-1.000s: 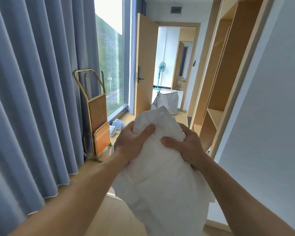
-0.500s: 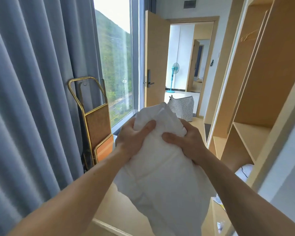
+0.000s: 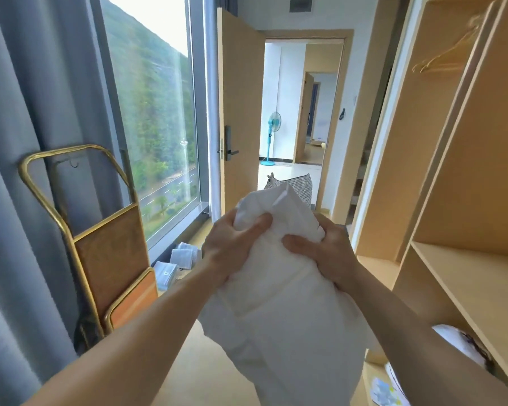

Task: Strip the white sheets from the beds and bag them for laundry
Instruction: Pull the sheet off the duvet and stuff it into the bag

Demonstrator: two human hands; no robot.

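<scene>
Head view: a bunched white sheet (image 3: 279, 294) is held up at centre, near the camera.
Its top is gripped by the left hand (image 3: 232, 247) and the right hand (image 3: 323, 256), thumbs pressed into the cloth; a checked bag (image 3: 301, 186) is seen far behind, at the doorway.
</scene>
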